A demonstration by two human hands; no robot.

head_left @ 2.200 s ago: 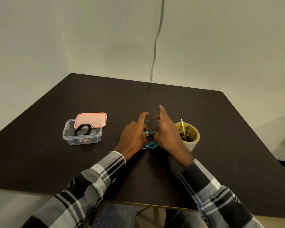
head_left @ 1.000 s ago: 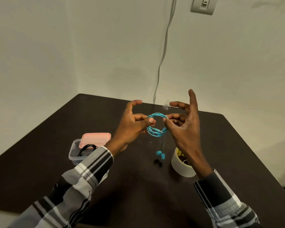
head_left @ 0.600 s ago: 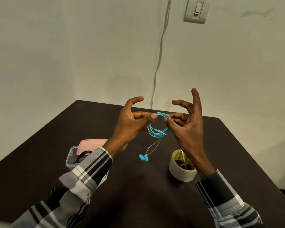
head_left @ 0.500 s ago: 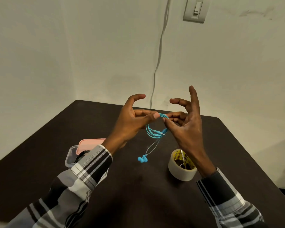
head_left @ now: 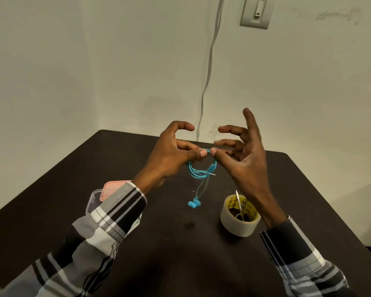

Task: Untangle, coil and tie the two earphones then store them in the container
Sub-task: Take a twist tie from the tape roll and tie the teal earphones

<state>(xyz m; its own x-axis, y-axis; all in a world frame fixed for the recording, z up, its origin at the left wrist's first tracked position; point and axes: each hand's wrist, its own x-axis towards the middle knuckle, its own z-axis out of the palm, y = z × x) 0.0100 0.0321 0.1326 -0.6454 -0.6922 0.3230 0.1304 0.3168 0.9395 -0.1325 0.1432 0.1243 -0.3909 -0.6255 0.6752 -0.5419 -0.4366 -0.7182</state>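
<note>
Above the dark table (head_left: 180, 254), both hands pinch the blue earphone coil (head_left: 201, 171).

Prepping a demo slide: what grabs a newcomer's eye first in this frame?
The blue earphones, coiled and pinched between the left hand and right hand above the dark table, earbuds dangling below. Next, the tape roll at right, with small scissors standing inside it.

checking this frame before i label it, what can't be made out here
- Container, head view: mostly hidden behind the left sleeve; its contents cannot be seen.
- Top of the blue earphone coil: covered by the fingertips of the left hand and right hand, so any tie is unclear.
- Scissors in the tape roll: handles partly hidden.
</note>
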